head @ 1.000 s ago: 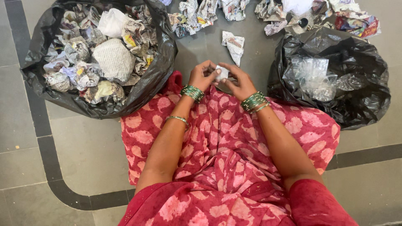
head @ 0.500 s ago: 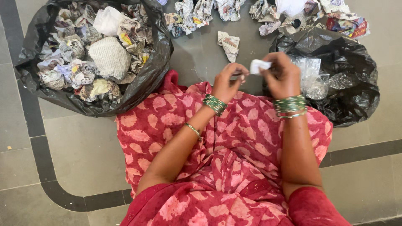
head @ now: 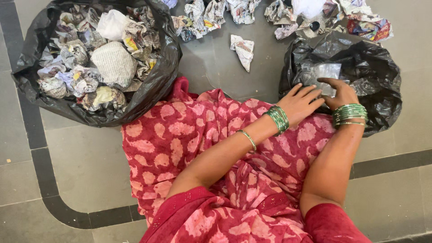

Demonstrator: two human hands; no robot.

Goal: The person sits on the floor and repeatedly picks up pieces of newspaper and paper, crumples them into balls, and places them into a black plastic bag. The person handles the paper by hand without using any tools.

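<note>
The black plastic bag on the person's right [head: 373, 85], holding clear crinkled plastic wrapping [head: 326, 72], is lying open on the grey tiled floor [head: 90, 157], just beyond the right knee.

Both hands are reaching to its near rim. The right hand [head: 343, 93] is hovering palm down at the bag's mouth, fingers [head: 327, 82] curled loosely over the clear wrapping; whether they are pinching anything I cannot tell, since the palm is hiding the underside. The left hand [head: 300, 102] is crossing over the lap, fingers [head: 310, 92] spread flat and holding nothing, its tips lying against or just short of the bag's edge; contact is uncertain.

Key relation: the clear wrapping is lying straight ahead of the right fingers, slightly further from the body, with its long side running left to right across the bag's opening. The right hand is nearer to it; the left is sitting just beside the right, on the inner side.

Elsewhere: a second black plastic bag [head: 157, 85], filled with crumpled newspaper balls [head: 114, 63], is standing well apart on the left. Loose crumpled newspaper pieces [head: 243, 48] are lying on the floor between and beyond the two bags. Green bangles [head: 278, 119] are sitting on both wrists, above a red patterned garment [head: 216, 148] covering the lap.
</note>
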